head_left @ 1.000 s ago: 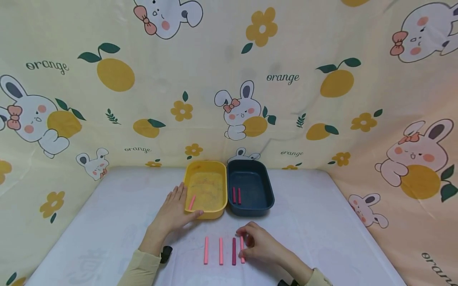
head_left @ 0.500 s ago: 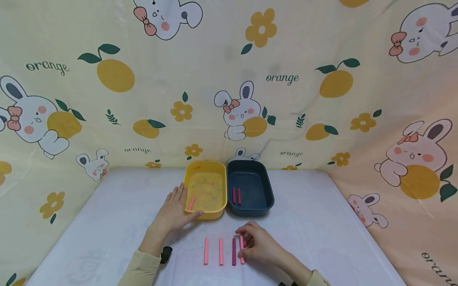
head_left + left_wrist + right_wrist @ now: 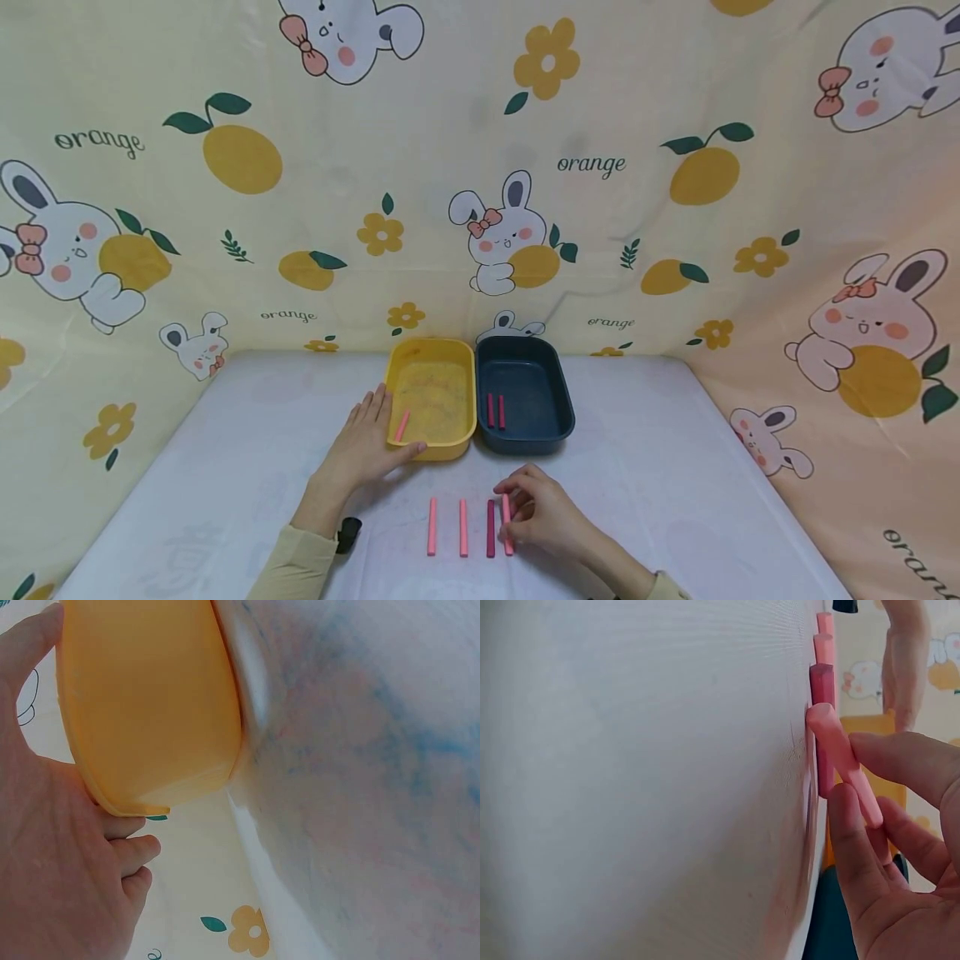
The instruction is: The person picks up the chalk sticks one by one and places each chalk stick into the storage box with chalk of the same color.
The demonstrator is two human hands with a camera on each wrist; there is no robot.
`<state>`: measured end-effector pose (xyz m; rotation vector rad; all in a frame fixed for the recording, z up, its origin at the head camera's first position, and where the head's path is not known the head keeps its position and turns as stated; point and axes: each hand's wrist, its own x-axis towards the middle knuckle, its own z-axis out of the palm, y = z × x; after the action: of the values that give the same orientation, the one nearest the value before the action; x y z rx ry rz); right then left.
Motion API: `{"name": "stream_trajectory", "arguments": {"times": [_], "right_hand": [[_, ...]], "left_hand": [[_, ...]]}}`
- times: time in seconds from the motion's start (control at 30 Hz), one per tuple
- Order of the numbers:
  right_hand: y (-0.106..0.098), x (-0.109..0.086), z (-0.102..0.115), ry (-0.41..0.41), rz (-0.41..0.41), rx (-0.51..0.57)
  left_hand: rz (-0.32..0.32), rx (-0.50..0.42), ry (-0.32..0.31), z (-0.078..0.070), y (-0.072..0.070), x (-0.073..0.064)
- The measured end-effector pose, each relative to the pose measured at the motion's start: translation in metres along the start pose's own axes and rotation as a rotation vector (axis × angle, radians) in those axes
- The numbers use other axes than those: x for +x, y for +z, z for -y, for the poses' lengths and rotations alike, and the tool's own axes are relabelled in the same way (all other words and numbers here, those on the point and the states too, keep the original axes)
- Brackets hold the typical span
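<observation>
Right hand [image 3: 551,508] has a light pink stick [image 3: 838,750] pinched between thumb and fingertips, tilted, with one end poking out past the thumb. Right beside it there's a dark pink stick [image 3: 491,528], then two more light pink ones [image 3: 462,528] further left. Left hand [image 3: 362,446] is spread wide, fingers pretty straight, resting on the yellow bin [image 3: 444,451]. Navy bin [image 3: 525,446] sits alongside, two dark sticks [image 3: 502,412] inside.

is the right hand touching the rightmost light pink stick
Touching: the right wrist view shows the right hand pinching the light pink stick between thumb and fingers.
</observation>
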<state>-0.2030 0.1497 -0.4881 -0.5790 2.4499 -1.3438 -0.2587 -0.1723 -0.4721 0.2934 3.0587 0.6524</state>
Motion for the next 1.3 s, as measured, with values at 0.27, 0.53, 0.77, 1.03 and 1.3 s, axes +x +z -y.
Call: {"name": "stream_trajectory", "arguments": {"times": [0.27, 0.53, 0.77, 1.03, 1.3], "right_hand": [[0.0013, -0.0018, -0.0005, -0.008, -0.018, 0.015], [0.0021, -0.0043, 0.0001, 0.003, -0.016, 0.049], [0.003, -0.0066, -0.001, -0.029, -0.029, 0.078], [0.0038, -0.0066, -0.0024, -0.056, -0.041, 0.111], [0.0019, -0.0036, 0.0027, -0.067, -0.079, 0.081]], "left_hand": [[0.003, -0.001, -0.016, -0.0006, 0.0002, 0.0001], [0.003, -0.007, -0.015, -0.0003, -0.0003, -0.0003], [0.008, 0.002, -0.017, -0.0006, 0.0006, 0.0001], [0.002, -0.002, -0.015, -0.0006, 0.0009, -0.0001], [0.001, 0.0, -0.01, 0.0008, 0.0021, 0.0001]]}}
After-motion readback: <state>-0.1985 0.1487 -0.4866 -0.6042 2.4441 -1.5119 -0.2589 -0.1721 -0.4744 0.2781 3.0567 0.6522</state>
